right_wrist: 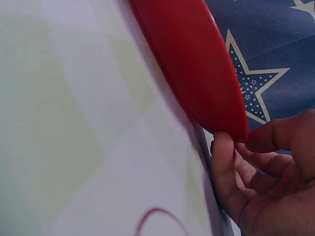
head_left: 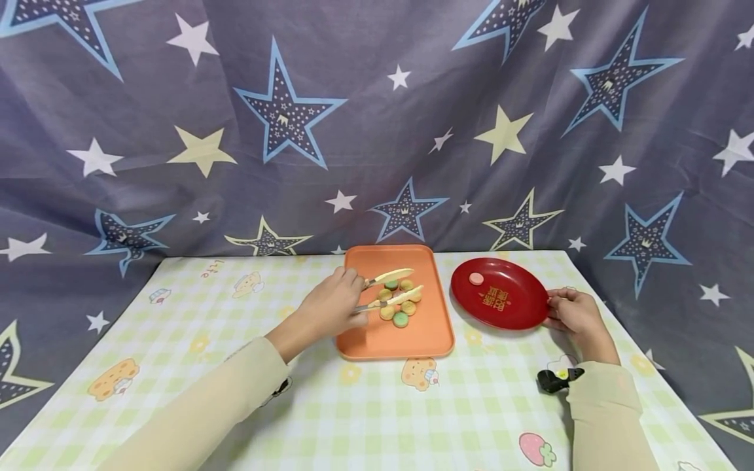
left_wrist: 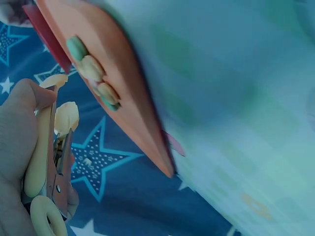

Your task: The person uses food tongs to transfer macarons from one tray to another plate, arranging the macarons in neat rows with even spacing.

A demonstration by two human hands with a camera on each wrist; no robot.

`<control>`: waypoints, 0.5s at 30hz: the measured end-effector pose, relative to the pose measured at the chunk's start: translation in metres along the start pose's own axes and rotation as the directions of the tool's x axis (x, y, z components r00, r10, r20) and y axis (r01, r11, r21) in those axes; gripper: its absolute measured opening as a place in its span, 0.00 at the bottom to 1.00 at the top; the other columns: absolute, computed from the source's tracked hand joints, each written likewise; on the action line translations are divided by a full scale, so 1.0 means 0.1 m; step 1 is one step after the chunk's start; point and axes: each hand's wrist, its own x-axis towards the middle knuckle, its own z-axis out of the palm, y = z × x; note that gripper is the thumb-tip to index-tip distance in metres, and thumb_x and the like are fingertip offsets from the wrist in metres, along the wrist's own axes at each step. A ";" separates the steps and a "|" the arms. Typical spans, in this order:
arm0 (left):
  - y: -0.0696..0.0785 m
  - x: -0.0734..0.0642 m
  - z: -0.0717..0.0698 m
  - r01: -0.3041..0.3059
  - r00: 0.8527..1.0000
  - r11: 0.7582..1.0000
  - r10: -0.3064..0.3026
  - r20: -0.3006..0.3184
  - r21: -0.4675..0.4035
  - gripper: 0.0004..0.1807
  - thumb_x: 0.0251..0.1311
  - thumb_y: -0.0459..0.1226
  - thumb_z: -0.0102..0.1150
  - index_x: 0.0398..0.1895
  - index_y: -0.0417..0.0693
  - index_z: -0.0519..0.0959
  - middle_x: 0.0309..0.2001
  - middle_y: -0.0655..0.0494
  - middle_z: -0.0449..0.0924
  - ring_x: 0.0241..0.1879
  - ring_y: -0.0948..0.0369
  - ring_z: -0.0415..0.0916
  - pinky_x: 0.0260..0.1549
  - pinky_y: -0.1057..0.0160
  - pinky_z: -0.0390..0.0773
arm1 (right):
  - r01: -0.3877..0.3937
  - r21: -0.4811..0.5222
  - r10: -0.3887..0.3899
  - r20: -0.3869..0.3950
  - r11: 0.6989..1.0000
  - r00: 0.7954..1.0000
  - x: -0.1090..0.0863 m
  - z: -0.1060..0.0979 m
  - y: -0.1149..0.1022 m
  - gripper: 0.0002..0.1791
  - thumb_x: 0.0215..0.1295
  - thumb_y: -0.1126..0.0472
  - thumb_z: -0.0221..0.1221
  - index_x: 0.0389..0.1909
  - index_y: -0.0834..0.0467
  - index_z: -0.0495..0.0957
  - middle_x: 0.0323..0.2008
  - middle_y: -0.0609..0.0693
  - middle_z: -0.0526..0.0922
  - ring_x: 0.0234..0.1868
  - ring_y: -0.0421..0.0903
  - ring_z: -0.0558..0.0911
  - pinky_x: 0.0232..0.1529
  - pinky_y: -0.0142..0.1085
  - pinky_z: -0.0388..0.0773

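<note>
My left hand (head_left: pixel 332 301) grips a pair of tongs (left_wrist: pixel 44 152) with cream-coloured tips. The tips stand apart above an orange tray (head_left: pixel 391 343). On that tray sits a cluster of small round macarons, several yellow ones and a few green, such as the green macaron (head_left: pixel 400 320). A red plate (head_left: pixel 521 288) with gold characters lies to the tray's right, bearing one pink macaron (head_left: pixel 476 279). My right hand (head_left: pixel 577 320) pinches the plate's right rim (right_wrist: pixel 241 135) between thumb and fingers. In the left wrist view the tong tips do not touch any macaron.
A checked tablecloth (head_left: pixel 353 425) with cartoon prints covers the table. Behind it hangs a dark star-patterned curtain (head_left: pixel 377 144), close to the table's back edge. A black strap device (head_left: pixel 556 379) sits at my right wrist.
</note>
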 end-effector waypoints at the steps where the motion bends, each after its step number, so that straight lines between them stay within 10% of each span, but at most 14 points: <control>1: -0.02 -0.04 0.00 0.006 1.000 1.000 -0.006 0.004 0.001 0.23 0.57 0.49 0.61 0.45 0.39 0.77 0.40 0.49 0.72 0.36 0.54 0.63 0.40 0.58 0.68 | 0.000 -0.002 0.000 0.003 1.000 1.000 0.00 0.00 0.00 0.20 0.79 0.65 0.42 0.64 0.73 0.65 0.31 0.45 0.80 0.27 0.39 0.83 0.33 0.34 0.85; 15: -0.22 -0.39 0.06 0.049 0.998 0.998 -0.050 -0.031 -0.048 0.23 0.49 0.48 0.62 0.39 0.38 0.75 0.33 0.53 0.65 0.33 0.55 0.60 0.35 0.59 0.65 | 0.005 0.000 -0.005 -0.003 1.000 1.000 -0.02 0.01 -0.01 0.20 0.78 0.66 0.42 0.64 0.73 0.66 0.29 0.45 0.80 0.26 0.39 0.83 0.32 0.34 0.85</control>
